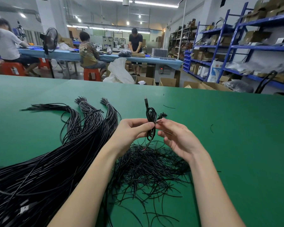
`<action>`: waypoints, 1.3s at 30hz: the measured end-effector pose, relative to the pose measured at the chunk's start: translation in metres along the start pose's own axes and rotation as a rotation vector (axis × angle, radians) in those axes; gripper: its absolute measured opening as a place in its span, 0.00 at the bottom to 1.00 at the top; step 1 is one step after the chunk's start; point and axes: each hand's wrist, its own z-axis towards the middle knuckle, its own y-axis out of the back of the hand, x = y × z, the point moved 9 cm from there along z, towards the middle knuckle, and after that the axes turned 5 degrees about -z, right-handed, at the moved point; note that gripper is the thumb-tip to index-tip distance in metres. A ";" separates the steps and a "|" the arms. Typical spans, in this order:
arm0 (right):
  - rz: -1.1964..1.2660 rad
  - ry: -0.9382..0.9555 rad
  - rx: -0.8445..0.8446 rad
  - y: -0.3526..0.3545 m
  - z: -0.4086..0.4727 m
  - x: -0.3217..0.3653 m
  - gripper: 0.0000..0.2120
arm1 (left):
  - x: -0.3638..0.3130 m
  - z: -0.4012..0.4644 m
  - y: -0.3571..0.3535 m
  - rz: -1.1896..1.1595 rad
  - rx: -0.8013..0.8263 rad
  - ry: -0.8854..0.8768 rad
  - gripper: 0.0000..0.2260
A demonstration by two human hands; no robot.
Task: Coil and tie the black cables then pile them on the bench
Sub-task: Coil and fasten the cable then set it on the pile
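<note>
step: tying; left hand (134,128) fingers pinch small coiled black cable bundle (150,122) at waist; right hand (174,136) fingers pinch thin black tie (159,122); next: twist tie tight, drop on green bench (220,128) pile

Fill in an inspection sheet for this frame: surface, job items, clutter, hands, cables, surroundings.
Surface: green bench, flat, mostly bare on the right side.
Job's things: coiled cable held upright above the bench, plug end up; loose twist ties heaped under the hands.
Clutter: a few stray tie pieces on the mat beyond the hands.
Hands: left hand pinches the coil's middle; right hand pinches the tie ends at the coil.
Cables: uncoiled cable bundles fanned out on the left, two banded near their far ends.
Surroundings: three other people at a blue table; blue shelving on the right; cardboard boxes behind the bench.
</note>
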 end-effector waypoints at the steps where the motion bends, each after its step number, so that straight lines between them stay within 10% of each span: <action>1: 0.012 -0.005 0.009 -0.001 -0.001 0.000 0.12 | 0.000 0.000 0.000 -0.007 0.002 0.009 0.15; 39: -0.502 0.387 0.069 -0.018 -0.017 0.047 0.05 | 0.006 -0.019 -0.011 -0.252 0.038 0.451 0.09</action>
